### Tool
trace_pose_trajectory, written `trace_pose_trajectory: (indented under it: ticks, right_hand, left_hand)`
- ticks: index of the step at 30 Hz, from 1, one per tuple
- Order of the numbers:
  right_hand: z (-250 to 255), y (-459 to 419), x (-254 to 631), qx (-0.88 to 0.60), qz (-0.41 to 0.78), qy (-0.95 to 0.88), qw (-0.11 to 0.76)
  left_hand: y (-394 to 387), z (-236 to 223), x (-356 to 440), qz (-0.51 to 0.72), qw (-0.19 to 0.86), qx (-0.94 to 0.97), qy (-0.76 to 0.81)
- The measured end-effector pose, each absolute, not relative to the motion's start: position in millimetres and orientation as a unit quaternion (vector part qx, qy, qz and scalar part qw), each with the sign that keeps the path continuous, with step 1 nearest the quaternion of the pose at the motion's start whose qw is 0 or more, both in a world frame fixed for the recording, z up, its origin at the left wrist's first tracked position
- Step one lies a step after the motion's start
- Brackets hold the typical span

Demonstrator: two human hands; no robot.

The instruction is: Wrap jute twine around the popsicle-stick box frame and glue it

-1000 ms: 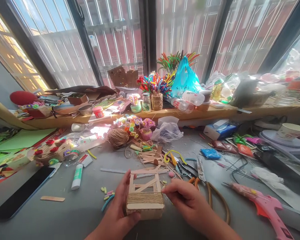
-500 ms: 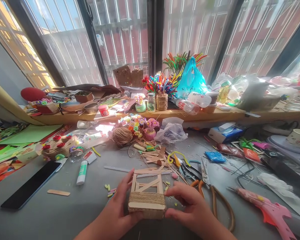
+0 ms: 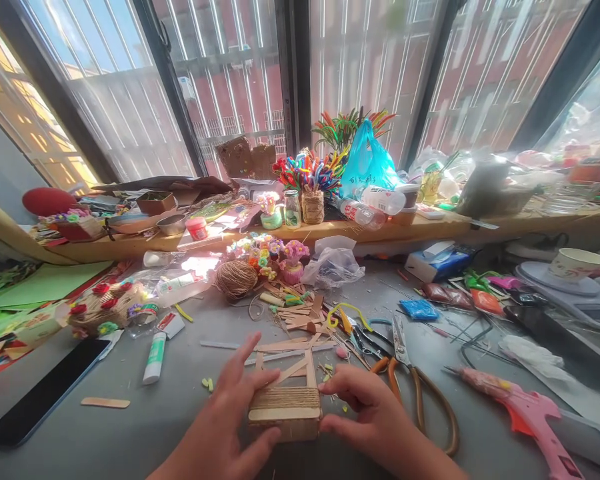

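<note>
A small craft-stick model [image 3: 285, 417] is in front of me, low in the head view. Twine is wrapped round its middle, a pale stick lies across its front, and an open frame with a slanting brace rises behind. My right hand [image 3: 375, 413] grips its right edge, with thumb and index finger bent against it. At its left side my left hand [image 3: 230, 413] has its fingers spread, the index finger raised and the thumb near the lower front. Part of the model's left side is hidden behind that hand.
Scissors [image 3: 401, 343] and pliers with orange handles lie to the right, before a pink glue gun [image 3: 517, 407]. Cut sticks [image 3: 300, 313] and a twine ball [image 3: 236, 279] are behind the model. At left are a glue stick [image 3: 155, 358], a loose craft stick [image 3: 105, 403] and a phone [image 3: 45, 390].
My left hand's fingers have loosened from the model's left side and spread, the index finger lifting. My right hand stays at its right edge. The whole view has shifted slightly.
</note>
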State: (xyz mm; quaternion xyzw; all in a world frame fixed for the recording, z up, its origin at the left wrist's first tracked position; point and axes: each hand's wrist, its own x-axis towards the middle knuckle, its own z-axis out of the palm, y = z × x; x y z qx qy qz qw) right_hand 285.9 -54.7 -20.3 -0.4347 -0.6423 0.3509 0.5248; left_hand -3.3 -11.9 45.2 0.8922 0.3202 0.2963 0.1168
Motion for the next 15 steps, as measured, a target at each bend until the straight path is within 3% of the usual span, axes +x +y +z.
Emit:
trace_pose_trajectory:
  ticks: [6, 15]
  right_hand:
    - [-14, -55, 287, -0.431, 0.371, -0.650, 0.504]
    - [-4, -52, 284, -0.410, 0.400, -0.644, 0.508]
  left_hand:
    - [-11, 78, 31, 0.224, -0.014, 0.961, 0.158]
    - [-6, 70, 31, 0.204, 0.053, 0.964, 0.162]
